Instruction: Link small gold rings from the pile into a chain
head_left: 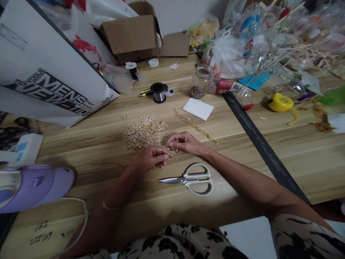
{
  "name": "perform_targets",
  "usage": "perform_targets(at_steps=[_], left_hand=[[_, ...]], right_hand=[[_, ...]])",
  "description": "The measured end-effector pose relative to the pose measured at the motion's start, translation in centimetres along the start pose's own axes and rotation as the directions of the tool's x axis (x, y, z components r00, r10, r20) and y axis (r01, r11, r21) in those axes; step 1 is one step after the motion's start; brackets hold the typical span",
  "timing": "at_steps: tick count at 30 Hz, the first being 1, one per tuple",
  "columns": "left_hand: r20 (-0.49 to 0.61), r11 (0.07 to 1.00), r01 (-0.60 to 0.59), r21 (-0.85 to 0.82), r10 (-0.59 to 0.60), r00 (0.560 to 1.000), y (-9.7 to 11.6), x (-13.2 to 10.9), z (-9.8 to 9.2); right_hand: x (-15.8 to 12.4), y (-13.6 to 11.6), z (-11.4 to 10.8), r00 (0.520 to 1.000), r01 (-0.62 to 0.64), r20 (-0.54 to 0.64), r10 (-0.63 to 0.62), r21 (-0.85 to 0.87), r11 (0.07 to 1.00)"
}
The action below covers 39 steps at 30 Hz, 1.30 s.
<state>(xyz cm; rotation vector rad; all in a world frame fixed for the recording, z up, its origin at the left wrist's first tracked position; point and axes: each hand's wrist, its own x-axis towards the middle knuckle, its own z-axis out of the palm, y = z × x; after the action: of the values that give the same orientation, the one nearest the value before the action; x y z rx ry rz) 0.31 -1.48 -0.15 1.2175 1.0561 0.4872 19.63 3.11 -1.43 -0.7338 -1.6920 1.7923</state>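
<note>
My left hand is closed in a pinch, a bit of gold chain showing under its fingers and a small gold piece at its fingertips. A thin strand trails off to the left beyond my wrist. Thumb and forefinger of my right hand are pressed together just beside it, on something too small to name. Right behind both hands lies a pile of tiny gold and silver clasps or rings. Scissors with pale handles rest in front of my hands. Another gold chain stretches out behind my right hand.
A white card, a jar of beads and wire spools stand farther back. At left are a large white bag and a purple appliance. A yellow tape measure and bottles lie right, past a black strip.
</note>
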Motion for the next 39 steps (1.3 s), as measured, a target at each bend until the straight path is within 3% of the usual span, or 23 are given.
perform_targets(at_steps=[25,39], left_hand=[[0.069,0.997,-0.003,-0.080,0.009,0.998,0.37,-0.29,-0.45],[-0.013,1.000,0.013,0.021,-0.012,1.000,-0.07,0.09,0.31]], right_hand=[[-0.03,-0.01,-0.06,1.000,-0.004,0.012,0.004,0.006,1.000],[-0.04,-0.05,-0.04,1.000,0.018,0.018,-0.018,0.002,1.000]])
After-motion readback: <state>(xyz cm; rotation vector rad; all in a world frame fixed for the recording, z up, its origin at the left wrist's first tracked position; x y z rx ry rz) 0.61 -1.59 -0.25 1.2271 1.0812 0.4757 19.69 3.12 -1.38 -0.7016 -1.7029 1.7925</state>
